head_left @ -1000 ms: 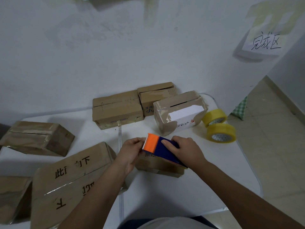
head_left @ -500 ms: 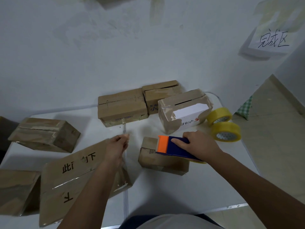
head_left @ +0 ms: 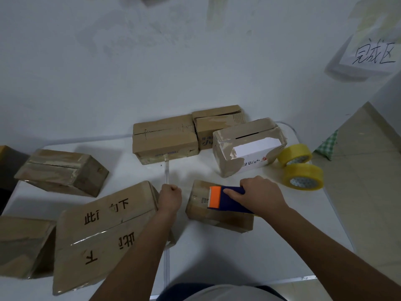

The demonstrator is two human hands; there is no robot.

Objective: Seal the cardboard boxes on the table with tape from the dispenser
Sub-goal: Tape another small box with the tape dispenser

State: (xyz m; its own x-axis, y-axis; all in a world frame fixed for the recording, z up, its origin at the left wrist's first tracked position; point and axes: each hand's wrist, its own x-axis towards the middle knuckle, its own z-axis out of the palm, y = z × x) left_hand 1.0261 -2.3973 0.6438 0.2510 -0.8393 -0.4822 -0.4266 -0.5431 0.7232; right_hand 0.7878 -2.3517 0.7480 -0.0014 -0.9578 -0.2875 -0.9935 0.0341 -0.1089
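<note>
A small cardboard box [head_left: 217, 221] lies on the white table [head_left: 217, 261] in front of me. My right hand [head_left: 261, 196] grips the blue tape dispenser [head_left: 233, 202], whose orange front end [head_left: 216, 197] rests on top of that box. My left hand [head_left: 170, 198] is a curled fist just left of the box, beside the end of a large box with black characters [head_left: 104, 231]. A faint glossy strip of clear tape seems to run from the dispenser toward the fist.
Two yellow tape rolls [head_left: 303, 177] sit at the right table edge. Along the wall stand a long box [head_left: 165, 137], a smaller box [head_left: 217, 124] and a white-faced box [head_left: 249, 146]. Two more boxes [head_left: 63, 172] [head_left: 23, 246] lie at the left.
My left hand left the dispenser's orange end and drew away to the left, now a fist beside the large box. The dispenser came down onto the small box.
</note>
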